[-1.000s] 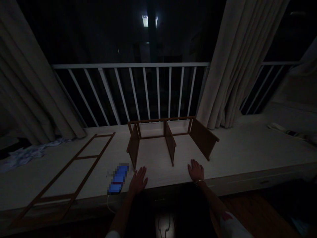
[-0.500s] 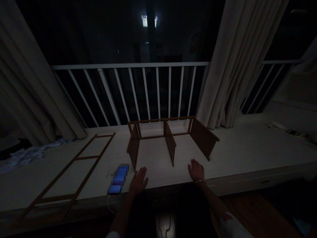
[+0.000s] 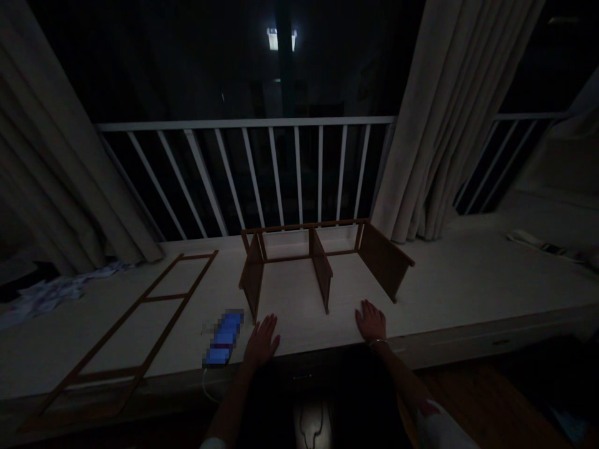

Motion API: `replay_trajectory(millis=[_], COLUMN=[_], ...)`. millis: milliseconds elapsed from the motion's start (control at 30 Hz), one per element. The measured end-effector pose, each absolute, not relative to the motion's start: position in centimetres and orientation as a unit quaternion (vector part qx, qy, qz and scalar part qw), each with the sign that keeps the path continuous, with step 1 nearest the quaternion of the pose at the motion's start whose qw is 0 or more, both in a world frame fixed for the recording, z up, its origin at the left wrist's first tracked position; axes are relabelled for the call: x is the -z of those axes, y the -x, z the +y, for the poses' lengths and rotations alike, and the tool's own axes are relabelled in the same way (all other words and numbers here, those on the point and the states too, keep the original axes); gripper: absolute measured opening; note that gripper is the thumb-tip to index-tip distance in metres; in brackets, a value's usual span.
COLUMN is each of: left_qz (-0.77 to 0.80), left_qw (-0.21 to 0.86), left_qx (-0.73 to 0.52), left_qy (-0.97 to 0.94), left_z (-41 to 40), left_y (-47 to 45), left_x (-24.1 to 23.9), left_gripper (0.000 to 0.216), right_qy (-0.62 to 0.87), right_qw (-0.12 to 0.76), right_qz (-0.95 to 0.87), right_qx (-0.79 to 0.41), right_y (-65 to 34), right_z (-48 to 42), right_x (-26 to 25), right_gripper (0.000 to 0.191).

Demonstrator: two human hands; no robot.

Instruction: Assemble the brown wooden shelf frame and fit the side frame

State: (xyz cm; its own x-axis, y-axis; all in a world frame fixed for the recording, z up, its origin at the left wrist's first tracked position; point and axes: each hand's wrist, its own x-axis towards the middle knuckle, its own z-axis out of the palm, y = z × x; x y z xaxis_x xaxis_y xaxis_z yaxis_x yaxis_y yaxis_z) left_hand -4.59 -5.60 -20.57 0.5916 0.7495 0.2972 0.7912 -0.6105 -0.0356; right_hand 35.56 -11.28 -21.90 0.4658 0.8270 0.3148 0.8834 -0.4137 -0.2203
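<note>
My left hand (image 3: 261, 341) lies flat, fingers spread, on the pale ledge (image 3: 468, 280) near its front edge. My right hand (image 3: 371, 321) rests flat the same way, further right. Both hold nothing. Just beyond them stands a brown wooden frame (image 3: 322, 262) with three upright panels joined to a back rail. The left hand is just below the left panel's front end, the right hand just below the right panel. A lit phone (image 3: 223, 338) with a blue screen lies just left of my left hand.
A flat ladder-like wooden frame (image 3: 140, 318) lies on the ledge at the left. A white railing (image 3: 281, 174) and curtains (image 3: 435, 125) stand behind. Crumpled paper (image 3: 51, 290) sits at far left; small items (image 3: 543, 246) at far right. The room is dark.
</note>
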Motion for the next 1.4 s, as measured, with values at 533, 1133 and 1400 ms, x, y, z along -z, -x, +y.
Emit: replay_trajectory(millis=[533, 1133, 1400], left_qz=[-0.429, -0.434, -0.434], left_qw=[0.09, 0.085, 0.086], left_qx=[0.134, 0.132, 0.137], left_qy=[0.889, 0.887, 0.887], left_z=[-5.7, -5.6, -5.7], left_y=[4.5, 4.4, 4.4], left_x=[20.4, 20.4, 20.3], left_gripper=[0.056, 0.056, 0.055], right_qy=[0.834, 0.842, 0.84], right_qw=[0.175, 0.175, 0.176], right_qz=[-0.516, -0.506, -0.507], right_qx=[0.089, 0.073, 0.079], right_y=[-35.9, -35.4, -35.5], right_z=[-11.3, -11.5, -11.4], right_x=[22.2, 21.4, 21.5], right_gripper=[0.052, 0.053, 0.053])
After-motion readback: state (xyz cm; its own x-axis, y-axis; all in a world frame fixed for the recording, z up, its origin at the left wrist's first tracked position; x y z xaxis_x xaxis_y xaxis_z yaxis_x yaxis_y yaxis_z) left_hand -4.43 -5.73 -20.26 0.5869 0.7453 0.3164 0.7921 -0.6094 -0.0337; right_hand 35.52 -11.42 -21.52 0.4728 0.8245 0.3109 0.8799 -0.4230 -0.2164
